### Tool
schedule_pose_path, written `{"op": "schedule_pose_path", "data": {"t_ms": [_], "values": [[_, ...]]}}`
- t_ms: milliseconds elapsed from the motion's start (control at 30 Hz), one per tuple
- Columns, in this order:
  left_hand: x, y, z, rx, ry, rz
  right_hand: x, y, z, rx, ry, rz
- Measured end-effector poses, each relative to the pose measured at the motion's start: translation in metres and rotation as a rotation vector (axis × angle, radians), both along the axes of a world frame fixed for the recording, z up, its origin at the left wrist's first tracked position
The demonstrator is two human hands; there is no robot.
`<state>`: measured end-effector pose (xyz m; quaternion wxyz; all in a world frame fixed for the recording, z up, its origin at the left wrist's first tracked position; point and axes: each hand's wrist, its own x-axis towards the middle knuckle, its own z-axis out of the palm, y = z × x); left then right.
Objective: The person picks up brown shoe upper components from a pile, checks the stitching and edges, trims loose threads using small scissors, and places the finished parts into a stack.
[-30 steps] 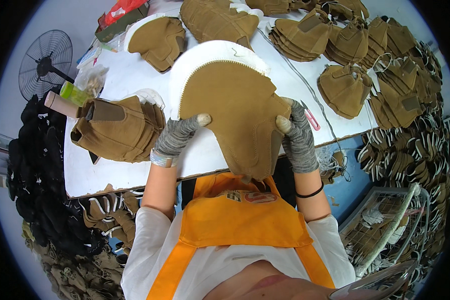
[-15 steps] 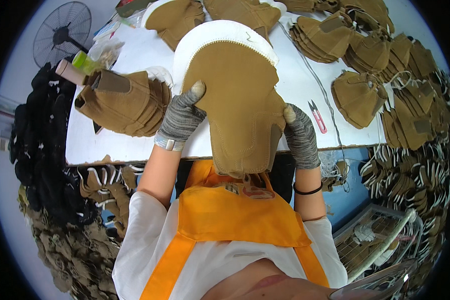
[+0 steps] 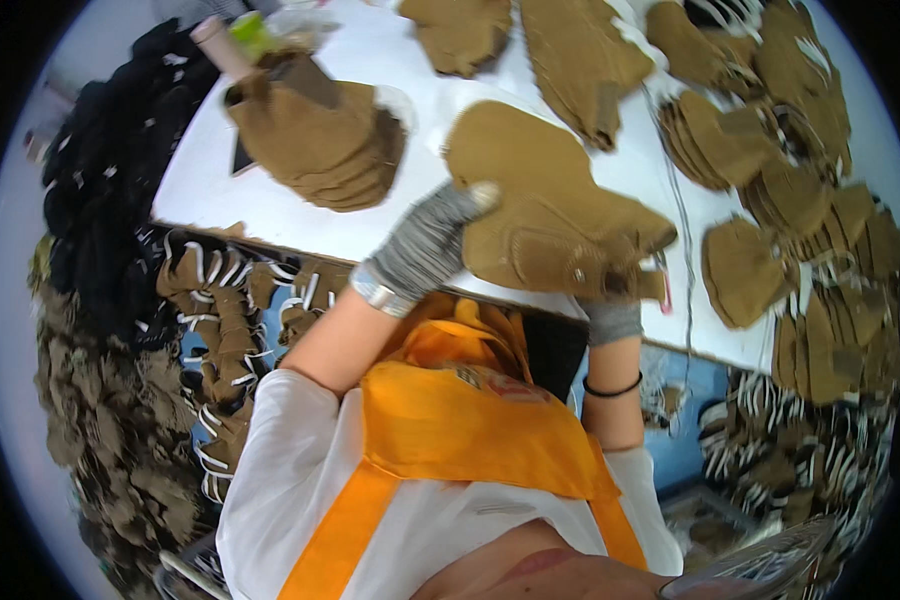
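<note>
A brown suede boot upper (image 3: 530, 190) with stitched seams is held tilted above the table's near edge, its wide end to the far left. My left hand (image 3: 425, 240), in a grey fingertip-less knit glove, is closed on its left side, thumb on top. My right hand (image 3: 613, 322), gloved alike, is under the narrow end, its fingers hidden behind the upper. Pink thread snips (image 3: 664, 285) lie just right of the upper, partly covered by it.
Stacked brown uppers (image 3: 320, 145) stand at the table's left, by a pink cup (image 3: 220, 45). More uppers (image 3: 740, 275) fill the right side, with a cable (image 3: 686, 230) running beside them. Black fleecy pieces (image 3: 100, 210) are piled off the left edge. The white table (image 3: 320, 225) ends just before me.
The upper has turned so its narrow end points right, and its white fleece edge is mostly out of sight. My right hand has gone behind it. The view has shifted.
</note>
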<state>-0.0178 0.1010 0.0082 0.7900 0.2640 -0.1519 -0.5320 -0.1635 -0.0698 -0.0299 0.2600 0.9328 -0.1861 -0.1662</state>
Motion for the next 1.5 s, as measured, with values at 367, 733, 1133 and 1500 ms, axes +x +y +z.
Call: {"op": "schedule_pose_path", "data": {"t_ms": [367,733,1133,1500], "values": [[0.023,0.045,0.063,0.052,-0.51,0.012,0.025,0.022,0.026,-2.833,1.177,0.336],[0.143,0.139,0.173,0.028,-0.65,0.376,0.216,0.028,0.089,-3.535,1.608,-0.433],[0.265,0.16,0.079,0.877,-1.973,0.491,0.307,0.044,0.062,-3.57,1.321,0.022],[0.272,0.142,0.019,0.599,-1.279,0.691,0.26,0.09,0.053,-3.386,2.266,0.075]]}}
